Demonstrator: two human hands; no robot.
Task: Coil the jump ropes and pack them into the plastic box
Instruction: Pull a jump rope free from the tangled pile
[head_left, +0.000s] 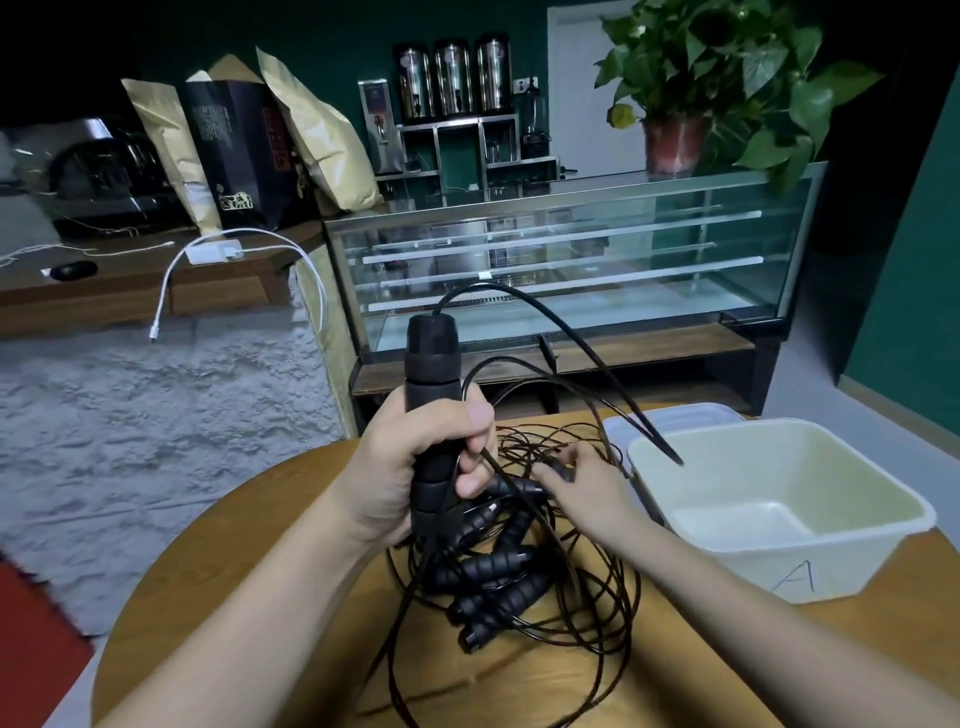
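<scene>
Gripping one black handle (432, 395) upright, your left hand (410, 462) is wrapped tightly around its ribbed foam grip, thumb across the front and fingers curled closed. A thin black cord (561, 332) leaves the top of that handle, arches up and to the right, and its far stretch comes down over the rim of the plastic box (779, 509). A second loop of cord runs from under your left fingers and curves up beside the handle.

Your right hand (576, 488) lies low over the tangle, palm down, fingers partly bent and reaching into the cords; whether they have pinched a cord I cannot tell, since the fingertips are mixed in with the strands.

Below and between your hands the rest of the jump ropes (509, 571) sit in a loose heap on the round wooden table (234, 597): several black handles piled together, with thin cords looping widely around them toward the near edge.

The plastic box stands on the right side of the table, just beside your right hand, cream inside, with a letter A marked on its near wall. A clear lid (675, 415) lies behind it, touching or nearly touching the box's far corner.
</scene>
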